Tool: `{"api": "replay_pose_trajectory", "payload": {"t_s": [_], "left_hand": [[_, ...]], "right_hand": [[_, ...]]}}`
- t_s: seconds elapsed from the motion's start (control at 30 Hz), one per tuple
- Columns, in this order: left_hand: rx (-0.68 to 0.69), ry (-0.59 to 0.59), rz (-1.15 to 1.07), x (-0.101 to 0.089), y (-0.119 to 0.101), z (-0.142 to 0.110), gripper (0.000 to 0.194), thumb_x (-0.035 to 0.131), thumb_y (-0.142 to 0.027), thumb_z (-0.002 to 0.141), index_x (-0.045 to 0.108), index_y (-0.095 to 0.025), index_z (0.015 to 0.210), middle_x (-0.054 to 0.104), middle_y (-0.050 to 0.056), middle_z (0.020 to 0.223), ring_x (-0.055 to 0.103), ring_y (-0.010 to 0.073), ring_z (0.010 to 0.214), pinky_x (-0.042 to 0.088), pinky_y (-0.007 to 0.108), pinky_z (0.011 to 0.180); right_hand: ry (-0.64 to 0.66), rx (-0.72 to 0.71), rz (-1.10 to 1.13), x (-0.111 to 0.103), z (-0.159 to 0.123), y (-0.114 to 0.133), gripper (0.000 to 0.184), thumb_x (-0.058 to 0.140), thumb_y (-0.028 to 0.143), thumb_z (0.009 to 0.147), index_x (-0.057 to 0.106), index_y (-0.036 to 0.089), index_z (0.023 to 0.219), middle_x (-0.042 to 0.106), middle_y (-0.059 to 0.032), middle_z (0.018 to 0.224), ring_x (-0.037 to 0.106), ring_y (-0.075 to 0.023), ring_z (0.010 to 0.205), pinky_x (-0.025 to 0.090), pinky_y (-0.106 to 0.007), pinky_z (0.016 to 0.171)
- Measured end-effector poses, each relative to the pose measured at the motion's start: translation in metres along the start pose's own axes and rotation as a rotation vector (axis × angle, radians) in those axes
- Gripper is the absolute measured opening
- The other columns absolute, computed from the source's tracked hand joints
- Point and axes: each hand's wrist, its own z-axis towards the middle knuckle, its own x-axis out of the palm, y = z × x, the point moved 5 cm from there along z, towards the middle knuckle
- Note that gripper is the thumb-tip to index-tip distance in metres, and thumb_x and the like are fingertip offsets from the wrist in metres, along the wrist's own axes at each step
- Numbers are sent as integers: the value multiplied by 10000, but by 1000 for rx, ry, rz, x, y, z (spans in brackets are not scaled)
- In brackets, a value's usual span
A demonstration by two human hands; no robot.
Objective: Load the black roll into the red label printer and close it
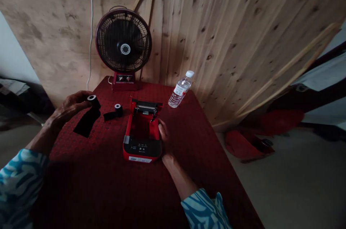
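Observation:
My left hand (71, 108) pinches a small black roll (94, 102) with a pale ring-shaped end; a loose black strip hangs from it. A second black roll (118, 110) of the same kind lies on the table to the right, its tail stretched leftward. In the middle sits a red and black label printer (142, 148), its lid raised and its inner bay bare. My right hand (164, 139) is closed against the printer's right side, with the thumb near the upper edge; the other fingers are mostly hidden.
On the dark red table (186, 149), a fan (124, 45) stands at the back left and a water bottle (180, 90) at the back right. A white cord (91, 34) hangs along the wall. Past the table's right edge, a red container (243, 146) rests on the floor.

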Motion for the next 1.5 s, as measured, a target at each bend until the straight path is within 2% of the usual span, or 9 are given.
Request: {"api": "replay_pose_trajectory", "payload": {"t_s": [0.17, 0.33, 0.43, 0.63, 0.83, 1.03, 1.23, 1.37, 1.5], "left_hand": [[15, 37, 28, 22, 45, 28, 516, 800, -538, 574, 669, -193, 936, 724, 25, 866, 669, 245, 846, 533, 370, 801], [32, 78, 139, 40, 63, 45, 417, 799, -489, 502, 688, -215, 797, 724, 59, 802, 676, 289, 814, 531, 389, 768], [43, 117, 213, 40, 61, 48, 440, 754, -528, 539, 698, -209, 837, 733, 88, 838, 680, 329, 841, 527, 419, 778], [127, 152, 347, 50, 39, 58, 401, 710, -494, 591, 719, -269, 924, 705, 101, 1160, 573, 377, 1173, 395, 458, 1037], [178, 204, 437, 84, 26, 66, 240, 754, -347, 543, 726, -267, 767, 746, 80, 993, 557, 392, 1176, 267, 543, 1096], [177, 232, 414, 77, 12, 46, 287, 696, -407, 632, 706, -261, 878, 713, 50, 816, 654, 312, 844, 475, 402, 814], [86, 140, -12, 46, -23, 3, 325, 761, -437, 559, 655, -251, 803, 681, 25, 772, 627, 247, 734, 494, 318, 655], [85, 359, -43, 61, -57, -35, 417, 779, -479, 633, 715, -231, 962, 730, 55, 891, 664, 251, 801, 520, 312, 680], [229, 649, 137, 105, -83, -59, 359, 676, -398, 807, 695, -217, 1117, 740, 53, 1052, 675, 221, 952, 521, 301, 803]], "right_hand": [[-12, -12, -23, -1, 1, 0, 403, 567, 509, 798, 678, 237, 1075, 711, -47, 1174, 613, -233, 1119, 448, -405, 995], [1, -11, -16, 1, 0, 2, 393, 554, 496, 816, 673, 246, 1095, 704, -44, 1203, 612, -230, 1139, 446, -406, 1009], [5, -5, -23, 0, -1, 3, 372, 557, 487, 822, 676, 258, 1091, 706, -36, 1202, 609, -225, 1147, 446, -400, 1011], [12, -10, -15, 0, -1, 3, 375, 558, 495, 824, 676, 251, 1083, 719, -34, 1155, 625, -220, 1094, 467, -390, 973], [-6, -15, -26, 0, -1, 5, 361, 563, 483, 818, 679, 248, 1067, 723, -37, 1145, 626, -222, 1087, 470, -386, 964], [9, -19, -31, 2, -1, 9, 366, 553, 483, 815, 676, 248, 1067, 723, -34, 1143, 627, -222, 1093, 466, -385, 974], [2, 2, 4, 2, 0, 3, 375, 561, 479, 816, 675, 237, 1078, 715, -43, 1153, 622, -226, 1087, 466, -383, 962], [-11, 2, 10, 3, 2, 2, 381, 574, 487, 802, 681, 229, 1060, 715, -41, 1143, 614, -228, 1094, 456, -378, 968], [-4, 18, 42, 6, 0, 6, 402, 596, 502, 783, 678, 227, 1064, 718, -44, 1141, 620, -238, 1094, 470, -373, 951]]}}
